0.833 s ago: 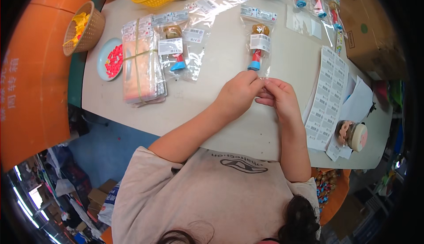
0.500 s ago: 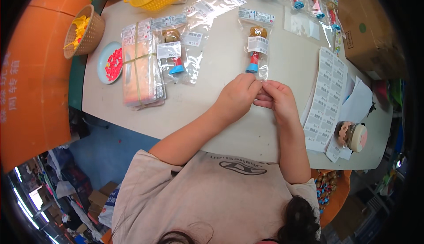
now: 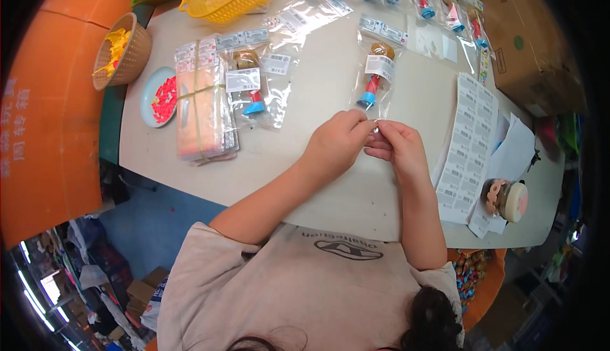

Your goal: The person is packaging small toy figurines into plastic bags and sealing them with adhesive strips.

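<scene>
A clear plastic bag [image 3: 386,32] lies on the table in front of me. Inside it is a small toy [image 3: 372,87] with a brown round top, a red stem and a blue base, partly covered by a white label [image 3: 379,67]. My left hand [image 3: 337,140] and my right hand [image 3: 401,146] meet at the bag's near end. Both are closed, thumbs and fingertips pinching its clear edge. To their left, another bagged toy [image 3: 253,99] rests beside a banded stack of flat bags [image 3: 202,122].
Left are a blue plate [image 3: 149,95] of pink pieces, a tan basket [image 3: 135,52] and a yellow basket [image 3: 219,9]. Several bagged toys [image 3: 424,5] lie at the back. Label sheets [image 3: 467,141], a jar [image 3: 508,200] and a cardboard box [image 3: 530,40] stand or lie right.
The toy bag has tilted, its far end swinging right and a little nearer. My hands keep their pinch at its near edge, sitting slightly lower in view.
</scene>
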Demonstrator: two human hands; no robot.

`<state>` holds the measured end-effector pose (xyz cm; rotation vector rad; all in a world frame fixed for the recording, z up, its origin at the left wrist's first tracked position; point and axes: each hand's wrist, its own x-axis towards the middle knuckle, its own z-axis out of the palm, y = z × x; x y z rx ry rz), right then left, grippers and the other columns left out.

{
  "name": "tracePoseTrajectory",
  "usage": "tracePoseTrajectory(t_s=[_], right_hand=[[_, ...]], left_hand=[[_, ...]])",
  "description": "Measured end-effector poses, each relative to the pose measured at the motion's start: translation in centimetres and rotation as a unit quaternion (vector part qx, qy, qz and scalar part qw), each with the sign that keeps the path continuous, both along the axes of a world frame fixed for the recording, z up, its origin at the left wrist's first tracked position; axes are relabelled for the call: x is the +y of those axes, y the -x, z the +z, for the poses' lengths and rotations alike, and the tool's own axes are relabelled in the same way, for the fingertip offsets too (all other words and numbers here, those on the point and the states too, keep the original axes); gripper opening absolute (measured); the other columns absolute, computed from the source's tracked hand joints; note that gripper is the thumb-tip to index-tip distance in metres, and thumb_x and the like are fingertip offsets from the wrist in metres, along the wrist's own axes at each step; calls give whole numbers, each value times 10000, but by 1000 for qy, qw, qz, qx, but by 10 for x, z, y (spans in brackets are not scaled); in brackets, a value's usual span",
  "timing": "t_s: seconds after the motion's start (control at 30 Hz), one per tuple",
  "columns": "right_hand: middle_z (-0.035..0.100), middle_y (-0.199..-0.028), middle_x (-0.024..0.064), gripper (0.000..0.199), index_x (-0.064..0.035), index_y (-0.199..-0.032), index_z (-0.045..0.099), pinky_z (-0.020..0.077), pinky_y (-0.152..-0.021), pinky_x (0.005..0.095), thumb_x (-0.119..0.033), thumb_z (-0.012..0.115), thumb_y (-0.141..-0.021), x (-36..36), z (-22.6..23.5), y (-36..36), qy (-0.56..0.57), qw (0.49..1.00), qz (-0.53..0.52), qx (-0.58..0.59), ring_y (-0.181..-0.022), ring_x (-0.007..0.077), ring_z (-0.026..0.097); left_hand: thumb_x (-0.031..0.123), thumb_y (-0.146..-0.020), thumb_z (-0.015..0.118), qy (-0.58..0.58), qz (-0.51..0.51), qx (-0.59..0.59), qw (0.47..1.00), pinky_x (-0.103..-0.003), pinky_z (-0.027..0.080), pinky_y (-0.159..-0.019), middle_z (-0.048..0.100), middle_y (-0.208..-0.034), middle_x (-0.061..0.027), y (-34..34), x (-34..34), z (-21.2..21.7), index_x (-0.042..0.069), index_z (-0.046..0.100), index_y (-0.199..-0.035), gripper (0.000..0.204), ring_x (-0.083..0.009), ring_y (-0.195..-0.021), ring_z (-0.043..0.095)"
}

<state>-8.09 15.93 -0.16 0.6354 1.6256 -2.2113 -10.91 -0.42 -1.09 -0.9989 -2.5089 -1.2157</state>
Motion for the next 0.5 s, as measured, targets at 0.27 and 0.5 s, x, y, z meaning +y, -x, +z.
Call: tracePoseTrajectory(t_s=[0.27,0.5], right_hand=[[677,-924,125,290,59,-1066,616,578,-704,274,-183,498,-956,-1,0,-2,-13,1000,14,6,-813,180,680],[677,-925,126,275,57,-1060,613,581,-693,276,-173,503,-958,-1,-2,-2,-4,1000,-2,5,-795,179,681]], left_hand=[[22,-752,661,3,16,-5,1000,-358,484,-671,562,-843,-104,-5,6,-2,16,608,-884,142,-282,-769,566],[9,-757,609,20,-1,-58,998,-378,473,-699,528,-837,-114,-1,6,2,13,587,-902,147,-301,-795,547]])
